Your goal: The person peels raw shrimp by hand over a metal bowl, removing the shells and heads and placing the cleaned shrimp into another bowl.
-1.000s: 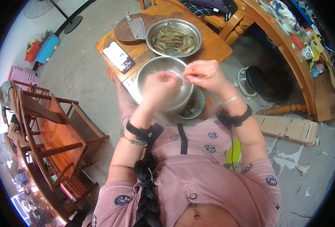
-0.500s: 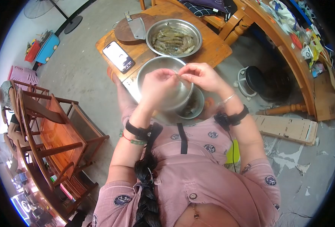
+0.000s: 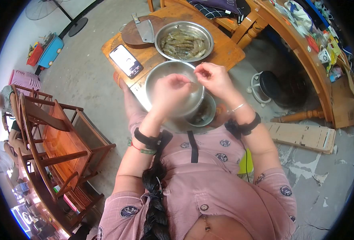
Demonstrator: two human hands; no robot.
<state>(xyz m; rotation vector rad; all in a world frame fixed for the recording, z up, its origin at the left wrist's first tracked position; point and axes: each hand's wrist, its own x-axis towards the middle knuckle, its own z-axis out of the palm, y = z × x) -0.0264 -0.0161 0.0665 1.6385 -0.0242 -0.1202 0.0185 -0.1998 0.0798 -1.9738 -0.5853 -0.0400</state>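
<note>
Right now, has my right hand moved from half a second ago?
Yes: your right hand has shifted slightly forward, its fingertips closer to the metal basin of shrimp.

No text could be read with certainty; pale lettering on the purple cushion (image 3: pixel 219 5) was cut off; marks on the smartphone (image 3: pixel 125 61) and pink garment (image 3: pixel 233 196) were too small to read.

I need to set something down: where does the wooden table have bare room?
The table is bare right of the shrimp basin and behind it, toward the far edge. The near side is crowded: phone, metal bowl, left hand and right hand.
</note>
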